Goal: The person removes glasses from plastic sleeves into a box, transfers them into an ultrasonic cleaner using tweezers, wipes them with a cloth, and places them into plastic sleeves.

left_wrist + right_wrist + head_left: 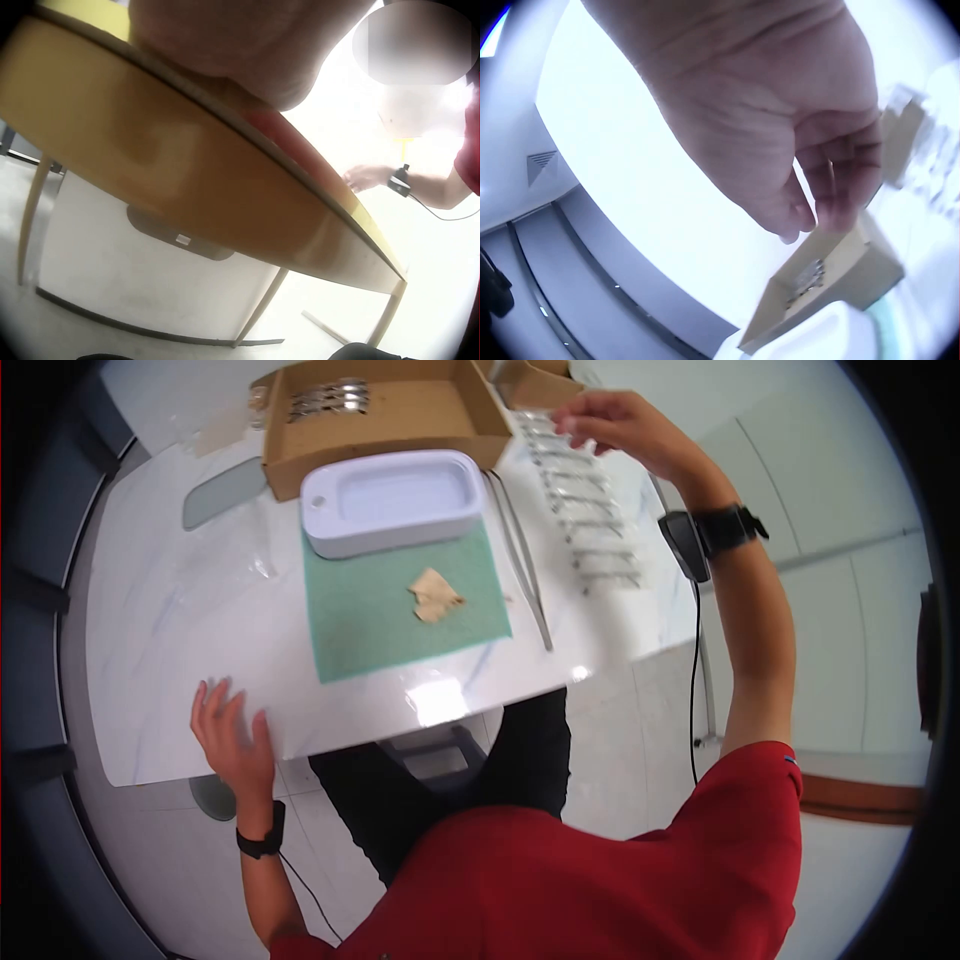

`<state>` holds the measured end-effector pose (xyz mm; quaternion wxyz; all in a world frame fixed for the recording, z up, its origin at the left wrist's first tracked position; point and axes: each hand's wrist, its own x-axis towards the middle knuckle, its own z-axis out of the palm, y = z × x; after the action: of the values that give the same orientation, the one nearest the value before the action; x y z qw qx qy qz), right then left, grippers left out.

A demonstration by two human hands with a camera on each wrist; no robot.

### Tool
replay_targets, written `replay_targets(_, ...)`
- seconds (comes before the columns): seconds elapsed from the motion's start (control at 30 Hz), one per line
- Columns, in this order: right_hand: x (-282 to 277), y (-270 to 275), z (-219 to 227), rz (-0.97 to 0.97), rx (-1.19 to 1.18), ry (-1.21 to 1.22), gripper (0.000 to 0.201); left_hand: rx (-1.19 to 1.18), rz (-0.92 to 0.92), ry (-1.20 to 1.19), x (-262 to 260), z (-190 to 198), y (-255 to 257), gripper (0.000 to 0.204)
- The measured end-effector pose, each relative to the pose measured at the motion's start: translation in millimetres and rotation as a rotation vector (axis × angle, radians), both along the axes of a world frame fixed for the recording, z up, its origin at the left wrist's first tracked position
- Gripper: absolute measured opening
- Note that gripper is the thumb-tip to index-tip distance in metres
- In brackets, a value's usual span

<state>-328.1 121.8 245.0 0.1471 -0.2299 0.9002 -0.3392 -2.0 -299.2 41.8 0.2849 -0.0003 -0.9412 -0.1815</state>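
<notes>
My right hand [625, 435] is raised over the top end of a row of small metal pieces in clear packaging [585, 505]. Its fingers are loosely bent, and nothing shows between them in the right wrist view [780, 127]. Near the table's front left edge, my left hand [235, 745] rests with fingers spread, holding nothing. A crumpled beige cloth [434, 596] lies on the green mat [365, 630], and a white oval basin [400, 495] stands across the mat's far edge. Long metal tweezers [523, 560] lie right of the mat.
Behind the basin is an open cardboard box [420, 410] with several shiny metal pieces [330, 398] inside. A smaller carton [535, 385] stands to its right. A grey lid-like plate [222, 493] and clear plastic [262, 563] lie on the left.
</notes>
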Motion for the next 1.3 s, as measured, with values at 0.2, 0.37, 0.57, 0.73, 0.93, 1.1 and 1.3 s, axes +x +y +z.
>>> replay_targets(0.2, 93, 166, -99, -0.599, -0.049, -0.032, 0.027, -0.005, 0.017, 0.084, 0, -5, 5, 0.021)
replay_targets(0.37, 121, 212, -157, -0.845, -0.207, 0.083, 0.029, 0.011, 0.012, 0.110, 1, -12, 3, 0.019)
replay_targets(0.57, 129, 217, -176, -0.794, -0.262, -0.001, 0.021, 0.038, 0.007, 0.129, 4, -15, 1, 0.017)
replay_targets(0.73, 140, 211, -162, -0.665, -0.271, 0.164, 0.012, 0.081, -0.033, 0.179, 16, -2, 10, 0.015)
replay_targets(0.93, 191, 153, -64, -0.506, -0.170, 0.296, 0.014, 0.633, -0.337, -0.027, 35, 29, 106, 0.018)
replay_targets(1.1, 219, 107, -17, -0.378, -0.062, 0.394, 0.014, 1.247, -0.658, -0.400, 25, 3, 189, 0.046)
replay_targets(1.3, 246, 68, -2, -0.242, -0.224, 0.122, 0.007, 1.804, -0.737, -0.519, -1, 8, 232, 0.062)
